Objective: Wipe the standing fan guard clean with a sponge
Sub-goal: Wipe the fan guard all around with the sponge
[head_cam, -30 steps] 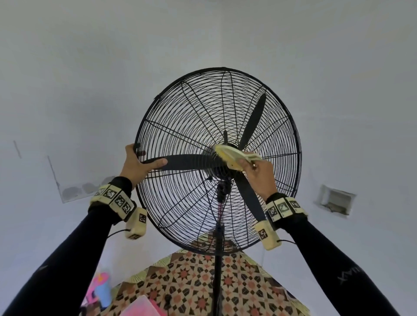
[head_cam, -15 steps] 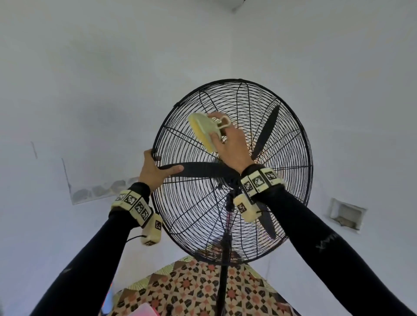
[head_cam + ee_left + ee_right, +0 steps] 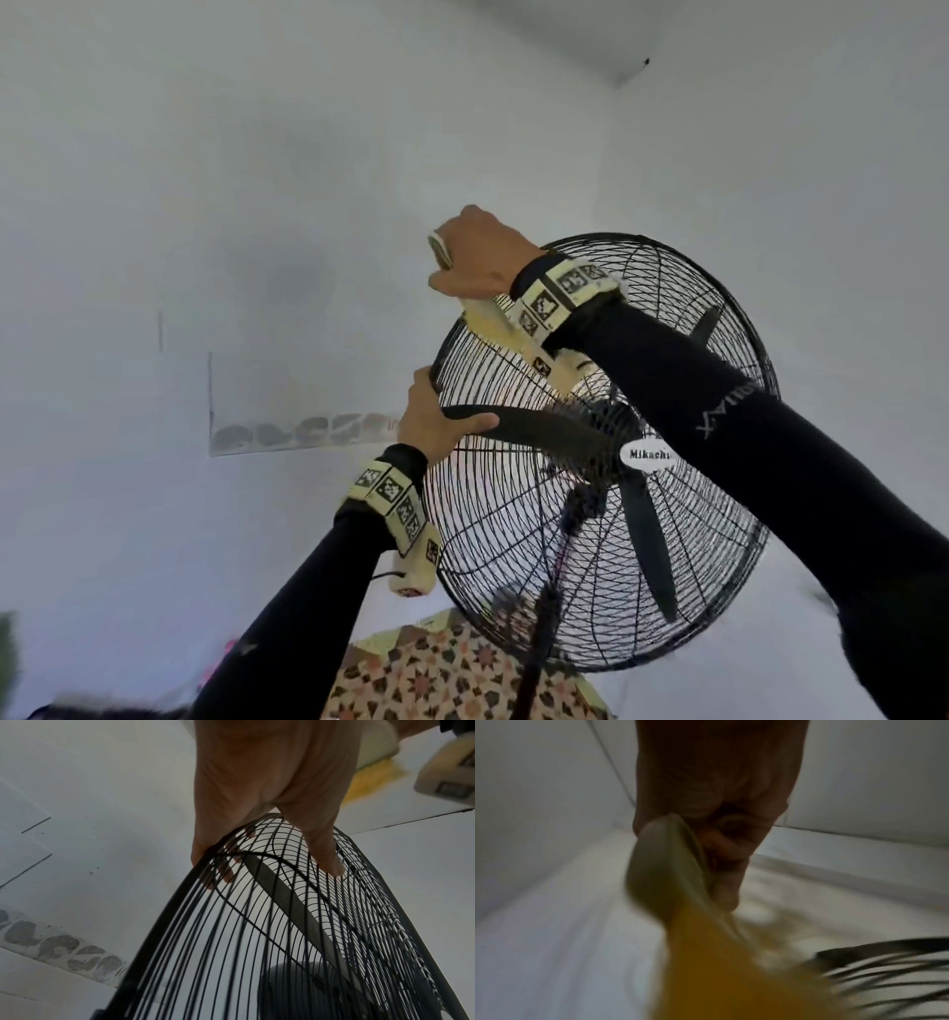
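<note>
Left hand (image 3: 267,787) grips top rim of black fan guard (image 3: 257,933), thumb lying across wires; dark blade (image 3: 290,898) inside; white wall (image 3: 90,801) behind.

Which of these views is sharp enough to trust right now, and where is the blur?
Head view: mostly sharp, bright wall behind the fan guard, edges bent by the wide lens. Left wrist view: dim, left hand clear, nearest wires smeared. Right wrist view: dark and heavily blurred, right hand and sponge only rough shapes.
</note>
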{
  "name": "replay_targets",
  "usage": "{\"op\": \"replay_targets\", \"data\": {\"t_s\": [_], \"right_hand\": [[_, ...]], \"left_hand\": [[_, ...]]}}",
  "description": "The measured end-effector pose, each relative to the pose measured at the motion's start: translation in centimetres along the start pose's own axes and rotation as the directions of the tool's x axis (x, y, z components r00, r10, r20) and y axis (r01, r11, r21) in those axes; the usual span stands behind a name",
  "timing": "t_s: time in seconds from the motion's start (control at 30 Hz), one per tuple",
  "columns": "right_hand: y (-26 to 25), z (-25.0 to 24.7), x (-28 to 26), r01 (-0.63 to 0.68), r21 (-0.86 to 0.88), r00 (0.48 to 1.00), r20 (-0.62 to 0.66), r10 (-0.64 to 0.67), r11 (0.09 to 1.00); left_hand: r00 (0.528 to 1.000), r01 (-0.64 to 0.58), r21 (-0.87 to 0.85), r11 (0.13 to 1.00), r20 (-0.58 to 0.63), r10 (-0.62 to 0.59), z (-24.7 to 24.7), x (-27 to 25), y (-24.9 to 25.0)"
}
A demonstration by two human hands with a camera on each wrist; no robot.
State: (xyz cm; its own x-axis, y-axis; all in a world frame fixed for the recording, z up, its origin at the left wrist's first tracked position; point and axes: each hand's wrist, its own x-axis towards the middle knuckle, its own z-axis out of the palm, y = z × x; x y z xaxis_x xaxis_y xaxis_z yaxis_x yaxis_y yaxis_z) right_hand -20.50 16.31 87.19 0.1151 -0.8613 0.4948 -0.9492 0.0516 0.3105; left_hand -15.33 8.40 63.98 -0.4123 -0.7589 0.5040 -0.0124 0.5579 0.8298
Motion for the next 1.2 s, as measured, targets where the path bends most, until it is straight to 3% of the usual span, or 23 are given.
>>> {"op": "replay_targets", "data": {"t_s": [0.2,0.37,0.47,0.6,0.77,0.8,0.87,0.93,1.03,1.13,1.2], "right_hand": [[1.1,1.1,-1.0,0.178,0.17,0.984,-0.024,-0.177,0.969],[2.3,-0.1,-2.7,0.213,0.178,0.977,-0.027,-0.212,0.961],[2.5,-0.7,-3.9,0.26,0.181,0.963,-0.12,-0.241,0.948],[4.1,1.8,-6.1,0.397,0.135,0.901,-0.249,-0.356,0.908],[6.1,4.1,-9.3,0.333,0.089,0.925,-0.223,-0.307,0.939],[6.5,4.2,-10.0,0.343,0.115,0.91,-0.285,-0.3,0.932],[7.3,4.5,-11.0,0.432,0.157,0.819,-0.481,-0.313,0.888],[7.9,5.2,-11.8,0.492,0.172,0.773,-0.537,-0.338,0.853],[9.2,7.7,-13.0,0.502,0.14,0.807,-0.43,-0.405,0.853],[10.6,8.3,-13.7,0.417,0.215,0.869,-0.379,-0.319,0.883],[11.0,7.8,-13.8,0.443,0.255,0.845,-0.439,-0.305,0.86]], "left_hand": [[1.0,0.028,0.004,1.0,-0.002,-0.028,-0.1,-0.4,0.4],[0.999,0.037,-0.01,0.999,0.003,-0.037,0.0,-0.2,0.4],[0.999,0.033,-0.006,0.999,0.001,-0.033,0.0,0.0,0.3],[1.0,0.027,-0.017,1.0,0.005,-0.026,-0.1,-0.1,0.0],[0.999,0.037,-0.003,0.999,0.015,-0.036,-0.3,0.0,-0.1],[0.999,0.036,0.0,0.999,0.015,-0.036,-0.3,0.0,-0.1],[0.999,0.036,0.005,0.999,0.018,-0.036,-0.3,0.0,0.0],[0.999,0.036,0.005,0.999,0.009,-0.036,-0.4,-0.2,0.1],[0.999,0.047,-0.015,0.999,-0.001,-0.047,-0.2,-0.5,0.3],[0.998,0.051,-0.035,0.998,-0.037,-0.052,0.0,-0.9,0.3],[0.997,0.053,-0.041,0.998,-0.054,-0.055,0.2,-1.1,0.3]]}}
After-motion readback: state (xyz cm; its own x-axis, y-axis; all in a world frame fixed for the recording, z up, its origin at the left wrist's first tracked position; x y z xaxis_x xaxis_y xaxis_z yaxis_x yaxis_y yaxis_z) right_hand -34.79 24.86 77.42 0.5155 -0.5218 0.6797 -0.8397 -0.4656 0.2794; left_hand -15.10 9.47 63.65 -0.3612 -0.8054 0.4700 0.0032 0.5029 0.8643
